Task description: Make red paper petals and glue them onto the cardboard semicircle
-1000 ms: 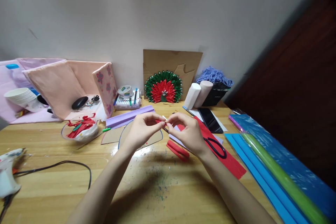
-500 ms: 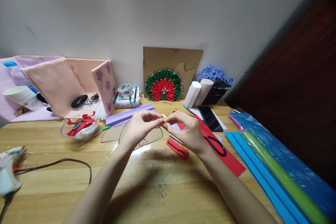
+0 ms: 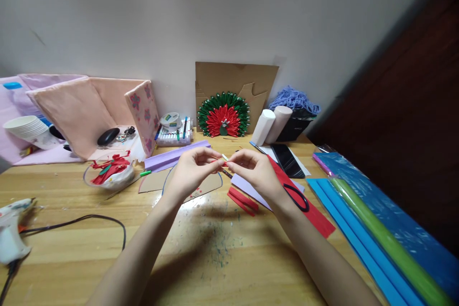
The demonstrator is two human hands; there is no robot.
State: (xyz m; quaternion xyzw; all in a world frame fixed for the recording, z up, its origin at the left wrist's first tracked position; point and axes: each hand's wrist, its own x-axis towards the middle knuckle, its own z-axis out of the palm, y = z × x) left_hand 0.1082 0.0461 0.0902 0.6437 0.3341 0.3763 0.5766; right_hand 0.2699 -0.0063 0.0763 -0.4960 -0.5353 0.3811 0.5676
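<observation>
Above the middle of the table, my left hand (image 3: 191, 169) and my right hand (image 3: 256, 167) meet at their fingertips. Both pinch a small strip of red paper (image 3: 225, 163), mostly hidden by the fingers. A short white stick-like tip (image 3: 224, 157) shows just over the strip; what it belongs to I cannot make out. Below the right hand lie folded red paper strips (image 3: 243, 201) and a lilac paper sheet (image 3: 247, 189). Scissors with a black handle (image 3: 301, 201) rest on a red paper sheet (image 3: 319, 222), partly behind my right forearm. Under the left hand is a cut cardboard piece (image 3: 206, 186).
A red-and-green peacock craft (image 3: 224, 117) leans on cardboard (image 3: 229, 76) at the wall. On the left are a bowl of red scraps (image 3: 111, 172), a glue gun (image 3: 12, 229) with its cable and a green cap (image 3: 145, 173). Rolled coloured sheets (image 3: 376, 234) line the right edge.
My right hand has tilted slightly and its fingers have drawn closer together at the red paper. The left hand stays nearly in place. The view has shifted a little.
</observation>
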